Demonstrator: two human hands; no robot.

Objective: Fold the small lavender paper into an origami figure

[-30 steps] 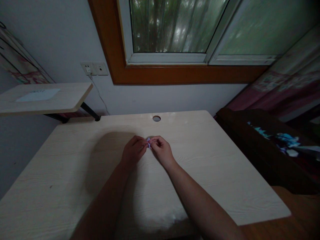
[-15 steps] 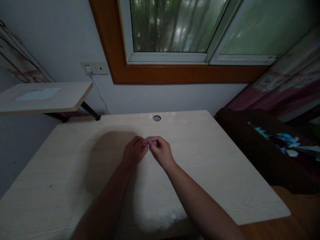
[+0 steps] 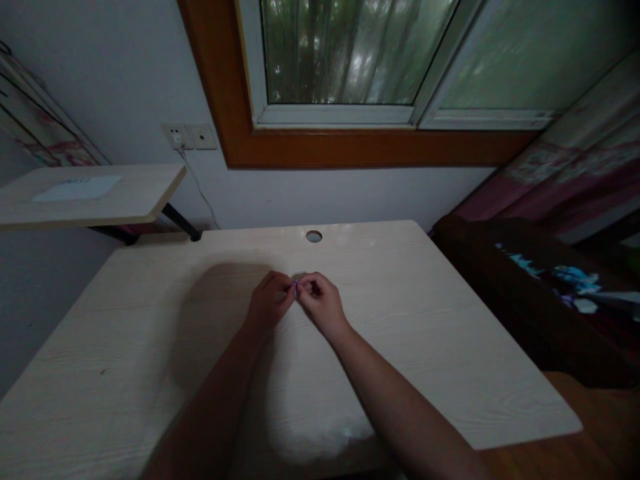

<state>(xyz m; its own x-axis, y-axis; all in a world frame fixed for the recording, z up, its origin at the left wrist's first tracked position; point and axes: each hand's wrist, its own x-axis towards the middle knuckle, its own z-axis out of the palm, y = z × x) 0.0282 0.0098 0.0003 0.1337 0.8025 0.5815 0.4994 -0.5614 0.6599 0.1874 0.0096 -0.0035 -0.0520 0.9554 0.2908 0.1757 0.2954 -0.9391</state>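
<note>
A tiny purplish thing, too small to name, is pinched between my two hands above the pale wooden desk. My left hand grips it from the left, thumb and forefinger pressed together. From the right, my right hand closes thumb and forefinger on the same thing. The fingertips of both hands almost meet and hide most of it. The forearms reach in from the bottom of the view, and a shadow falls to the left of my left hand.
A round cable hole sits at the desk's back edge. On the left, a raised shelf carries a sheet of paper. A white cord hangs from a wall socket. Dark furniture stands beyond the desk's right edge.
Both hands stay in nearly the same place, with the fingertips shifting slightly. The small purplish thing between them has turned a little and shows less of its pale lower part.
</note>
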